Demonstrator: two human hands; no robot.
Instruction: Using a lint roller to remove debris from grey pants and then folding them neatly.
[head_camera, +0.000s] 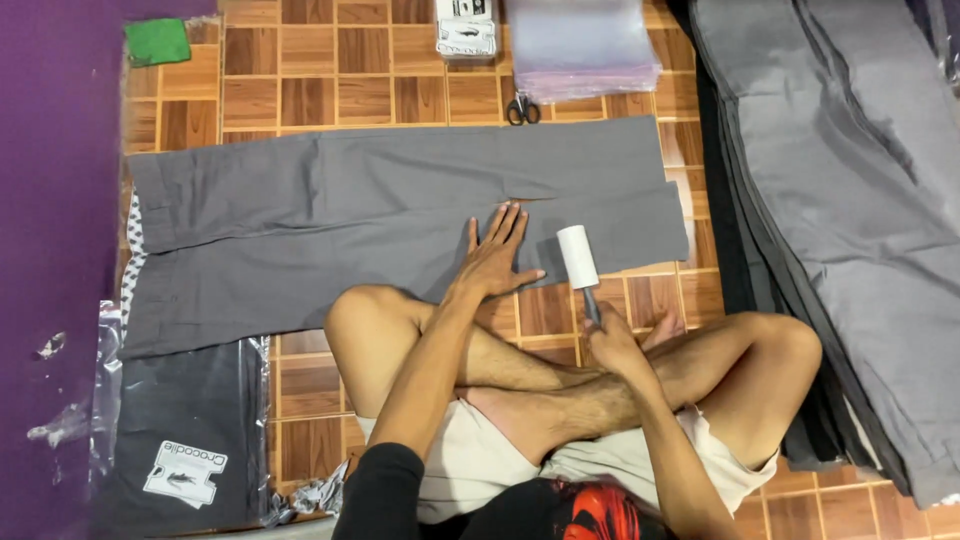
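We press our left hand, fingers spread flat, on the grey trousers, long axis nine to three, near hem edge, bare floor at twelve, while our right hand grips the lint roller, pointing toward twelve.

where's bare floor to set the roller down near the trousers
Bare wood floor lies above the spread grey trousers, between the green cloth and the scissors. A smaller patch sits by the right hand holding the lint roller. The pile of grey trousers crowds the right.
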